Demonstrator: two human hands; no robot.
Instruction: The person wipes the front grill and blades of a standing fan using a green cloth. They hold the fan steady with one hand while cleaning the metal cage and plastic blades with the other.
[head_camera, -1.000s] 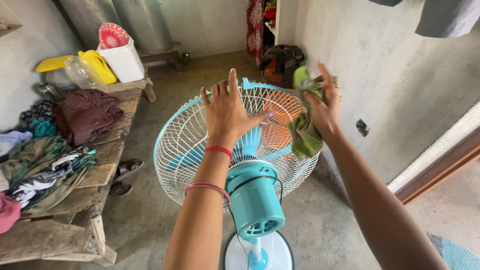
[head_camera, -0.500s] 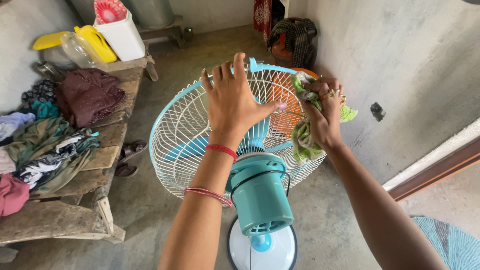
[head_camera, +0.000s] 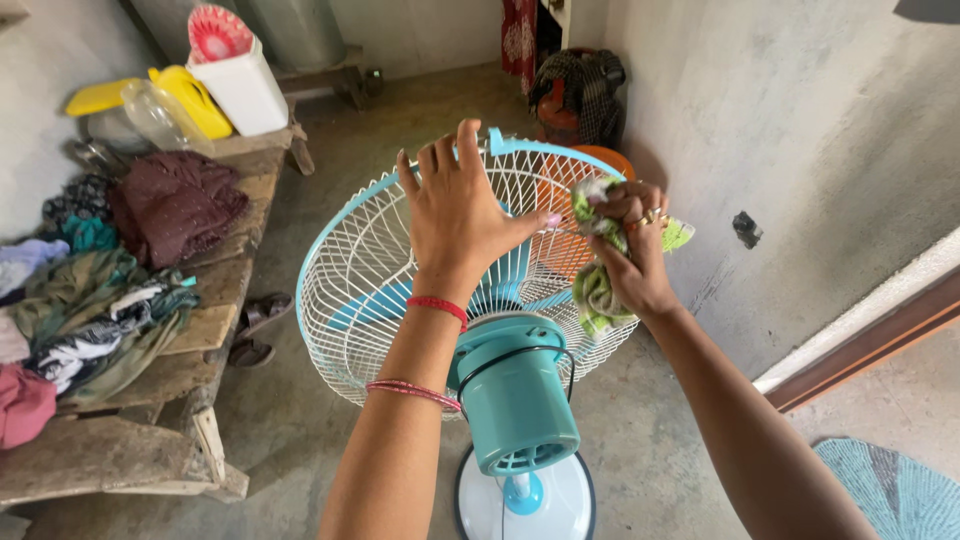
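To my left, a rough wooden bench (head_camera: 225, 290) carries heaped clothes (head_camera: 175, 205), a white bucket (head_camera: 245, 90), a yellow jug (head_camera: 195, 100) and a clear bottle (head_camera: 150, 115). On the concrete floor (head_camera: 300, 420) sit sandals (head_camera: 255, 330), the fan's round base (head_camera: 560, 505) and a blue mat (head_camera: 890, 490).

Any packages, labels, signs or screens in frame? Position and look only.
No labels, signs or screens show.
Yellow plastic jerrycan: far end of the wooden bench, lying tilted.
Clear plastic bottle: beside the jerrycan, tilted.
White plastic bin: right of the jerrycan, boxy, upright.
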